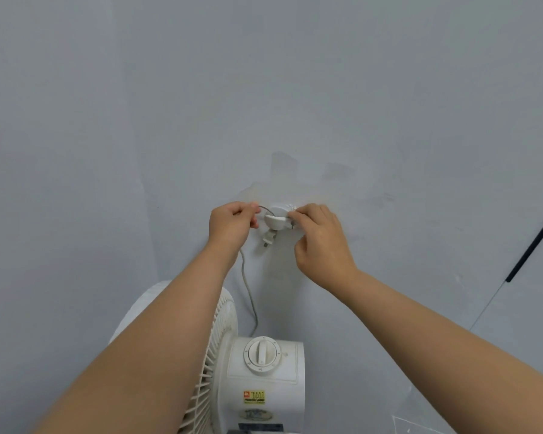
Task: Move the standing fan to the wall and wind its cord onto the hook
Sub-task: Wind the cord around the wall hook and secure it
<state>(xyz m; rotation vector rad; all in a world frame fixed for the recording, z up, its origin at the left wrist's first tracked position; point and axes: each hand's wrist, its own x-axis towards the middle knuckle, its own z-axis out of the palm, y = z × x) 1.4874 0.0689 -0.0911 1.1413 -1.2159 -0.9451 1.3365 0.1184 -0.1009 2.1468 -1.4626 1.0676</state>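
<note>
Pale grey wall fills the view, scuffed around a small white hook stuck to it. Both my hands are up at the hook. My left hand curls its fingers round the thin grey cord just left of the hook, and my right hand pinches the cord against the hook's right edge. A short run of cord arcs from my left fist to the hook. The white plug hangs just under the hook, prongs pointing down and left. Below my left hand the cord drops in a loose curve along the wall to the fan, which stands close against the wall beneath my arms. The fan is off-white plastic, with a ribbed grille on the left, a round dial atop its boxy housing and a yellow-and-red sticker lower down.
</note>
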